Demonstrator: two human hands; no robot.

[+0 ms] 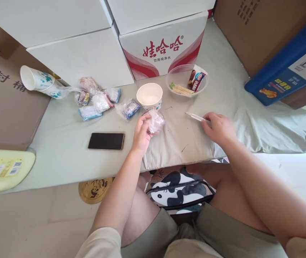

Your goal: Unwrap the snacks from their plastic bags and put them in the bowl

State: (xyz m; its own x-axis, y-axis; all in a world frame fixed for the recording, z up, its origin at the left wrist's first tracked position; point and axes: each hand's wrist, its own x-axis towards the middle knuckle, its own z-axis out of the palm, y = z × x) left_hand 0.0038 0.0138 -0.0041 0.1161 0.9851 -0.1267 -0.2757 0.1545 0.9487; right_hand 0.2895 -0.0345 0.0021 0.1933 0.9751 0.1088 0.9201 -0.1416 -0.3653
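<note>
My left hand (142,133) is closed round a small bundle wrapped in crinkled clear plastic (156,122). What the wrapping holds is hard to make out. Just behind the bundle stands a white paper bowl (149,94) with a blue-green print near its base. On the right, my right hand (219,127) rests low over the cloth. Its fingers are closed on the end of a slim white tool with a narrow tip (195,116), which points left; its exact kind is unclear.
Several plastic-wrapped packets (100,101), stacked paper cups (38,80) and a phone (106,141) lie to the left. A clear plastic bowl (174,73) with thin sticks and snacks stands behind. Boxes (166,46) line the back; a blue jug (284,68) is at right.
</note>
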